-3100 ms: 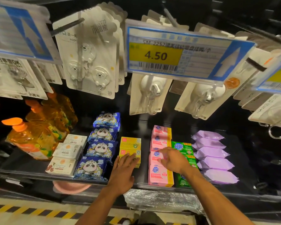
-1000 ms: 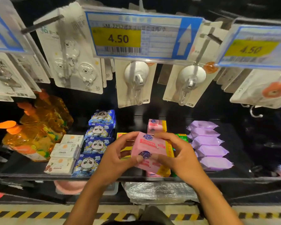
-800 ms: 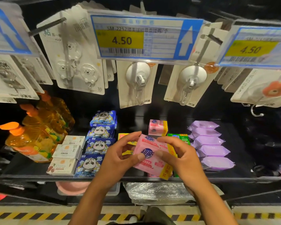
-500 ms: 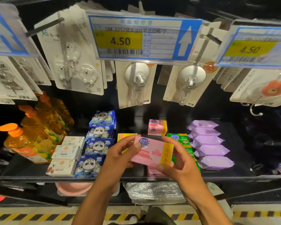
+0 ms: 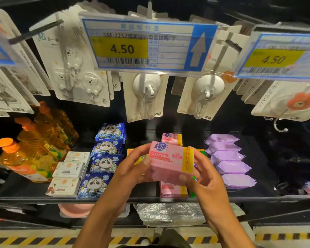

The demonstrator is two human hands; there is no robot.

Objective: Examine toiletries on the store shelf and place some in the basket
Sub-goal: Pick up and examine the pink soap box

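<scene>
A pink soap pack [image 5: 170, 162] with a yellow band is held up in front of the black shelf [image 5: 115, 199], its printed face toward me. My left hand [image 5: 131, 169] grips its left end with thumb and fingers. My right hand [image 5: 202, 174] grips its right end, thumb on the lower front edge. More pink packs [image 5: 172, 189] lie in the row behind and below. No basket is in view.
On the shelf lie blue panda packs [image 5: 106, 160], white soap boxes [image 5: 69, 171], purple pouches [image 5: 229, 158], a yellow pack [image 5: 139, 158] and orange pump bottles [image 5: 30, 154]. Hook cards [image 5: 75, 68] and price tags [image 5: 143, 45] hang overhead. Striped floor tape [image 5: 43, 238] runs below.
My hands left the shelf items, lifted one pink pack and turned it between them until its front label faces me. It now sits slightly higher and flatter than half a second ago.
</scene>
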